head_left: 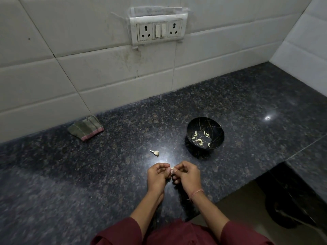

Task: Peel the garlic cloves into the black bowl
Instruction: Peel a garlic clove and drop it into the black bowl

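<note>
The left grip (pixel 157 175) and the right grip (pixel 186 175) are both curling round one garlic clove (pixel 172 170), pinching it between them low over the bench (pixel 88 174), near its front edge. The clove is looking tiny and light, probably firm under a thin papery skin that is tearing easily. Once bare it is likely turning slippery, so one grip should be holding the blunt root end while the other's nails are lifting skin from the tip. Several peeled cloves (pixel 200 139) are lying in the black bowl (pixel 218 142), which is standing apart to the right and farther back. Another small garlic piece (pixel 155 152) is lying just beyond the hands. The bench is showing polished, speckled dark stone, glaring under a light, so a dropped clove is likely skidding. A folded cloth (pixel 85 128) is resting against the tiled wall (pixel 53 76), with a socket panel (pixel 160 30) sitting higher up
</note>
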